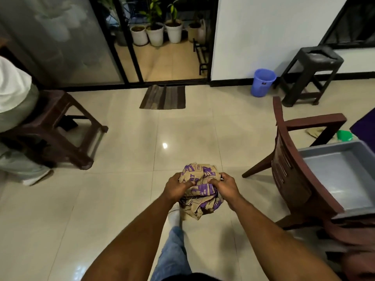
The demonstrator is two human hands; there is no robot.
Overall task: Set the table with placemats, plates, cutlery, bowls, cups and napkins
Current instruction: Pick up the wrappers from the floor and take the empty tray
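Crumpled brown paper bag (199, 191), purple print, matt. Floor tiles (121, 179): glossy, smooth. Wooden chair (292, 179): dark, polished. Grey plastic tray (345, 171): smooth. Striped cloth doormat (163, 97).

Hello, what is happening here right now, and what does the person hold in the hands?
A person stands on the tiled floor and grips a crumpled brown paper bag with purple print, the left hand and the right hand each clutching one side of it. To the right, a grey tray rests on a wooden chair. No table shows in this view, so the setting itself cannot be judged. Another person sits on a stool at the left edge.
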